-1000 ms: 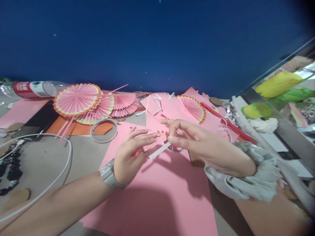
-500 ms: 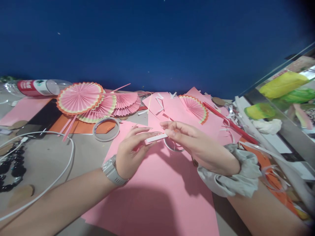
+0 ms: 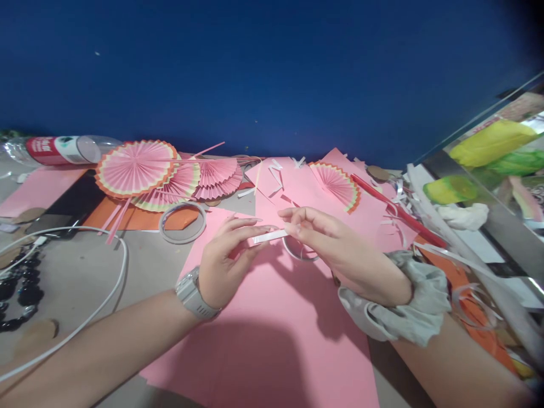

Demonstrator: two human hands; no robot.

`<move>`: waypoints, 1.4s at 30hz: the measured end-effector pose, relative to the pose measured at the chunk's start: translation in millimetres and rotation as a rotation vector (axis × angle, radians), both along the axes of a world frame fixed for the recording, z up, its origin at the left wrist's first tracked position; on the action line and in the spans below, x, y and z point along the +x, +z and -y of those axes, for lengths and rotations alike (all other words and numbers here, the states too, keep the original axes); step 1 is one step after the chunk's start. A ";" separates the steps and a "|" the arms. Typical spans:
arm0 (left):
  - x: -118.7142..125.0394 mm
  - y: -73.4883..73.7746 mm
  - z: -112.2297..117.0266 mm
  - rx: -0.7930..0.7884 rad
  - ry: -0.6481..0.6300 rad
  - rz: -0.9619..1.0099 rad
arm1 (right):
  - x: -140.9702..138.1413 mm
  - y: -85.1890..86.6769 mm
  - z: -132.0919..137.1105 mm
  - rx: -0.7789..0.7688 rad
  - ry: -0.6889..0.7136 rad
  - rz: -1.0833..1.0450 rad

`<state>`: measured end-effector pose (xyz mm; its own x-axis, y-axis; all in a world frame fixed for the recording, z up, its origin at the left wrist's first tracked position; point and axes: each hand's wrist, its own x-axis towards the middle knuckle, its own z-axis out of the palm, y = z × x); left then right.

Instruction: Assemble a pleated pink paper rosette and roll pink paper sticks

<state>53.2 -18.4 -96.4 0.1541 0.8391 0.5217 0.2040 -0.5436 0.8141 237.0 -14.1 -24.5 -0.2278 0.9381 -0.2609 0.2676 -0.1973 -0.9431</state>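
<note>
White strip [image 3: 271, 236] extends toward nine o'clock from the right hand [image 3: 327, 241], which pinches it; left hand [image 3: 223, 260] curves at its far end, grip indeterminable

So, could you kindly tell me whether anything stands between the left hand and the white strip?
Nothing visible does. The right hand pinches the white strip, whose other end lies beside the left hand; whether they touch, I cannot tell.

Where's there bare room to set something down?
The pink sheet is bare on the near side of the left hand and right hand. Grey tabletop shows between the white cable and that sheet. Crowded: the back, with pleated fans; right, with a red object.
</note>
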 end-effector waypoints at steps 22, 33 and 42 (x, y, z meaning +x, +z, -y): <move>-1.8 -1.9 -1.4 0.052 -0.007 -0.035 | -1.1 -6.9 -0.6 0.042 0.019 0.043; -1.6 -1.6 -0.4 0.021 -0.002 -0.022 | -3.6 -7.6 0.9 0.010 0.019 -0.020; -0.9 0.9 0.0 0.034 0.011 -0.007 | -6.9 -6.7 1.1 0.031 0.027 0.002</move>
<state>52.3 -18.4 -95.5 0.1482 0.8226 0.5489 0.2158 -0.5686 0.7938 230.0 -15.2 -31.1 -0.2523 0.9393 -0.2324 0.2747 -0.1608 -0.9480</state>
